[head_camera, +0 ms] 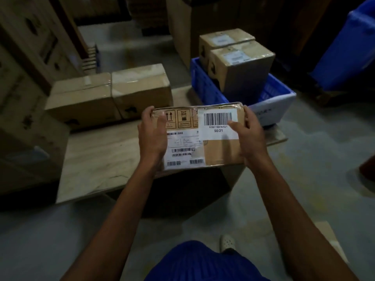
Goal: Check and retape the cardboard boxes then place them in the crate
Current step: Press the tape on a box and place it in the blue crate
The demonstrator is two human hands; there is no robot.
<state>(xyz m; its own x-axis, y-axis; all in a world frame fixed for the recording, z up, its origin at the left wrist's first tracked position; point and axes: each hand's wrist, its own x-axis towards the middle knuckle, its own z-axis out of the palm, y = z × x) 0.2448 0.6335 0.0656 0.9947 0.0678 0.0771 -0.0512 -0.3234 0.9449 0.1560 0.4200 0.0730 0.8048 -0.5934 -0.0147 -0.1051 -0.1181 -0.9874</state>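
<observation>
I hold a taped cardboard box in front of me, its side with white barcode labels facing up. My left hand grips its left edge and my right hand grips its right edge, thumb on the large label. Behind it a blue crate sits on a low platform with two cardboard boxes standing inside it. Two more cardboard boxes lie side by side on the platform to the left.
The low pale platform spans the middle of the floor. Tall cardboard cartons stand on the left and at the back. A large blue bin is at the right. A flat cardboard piece lies near my foot.
</observation>
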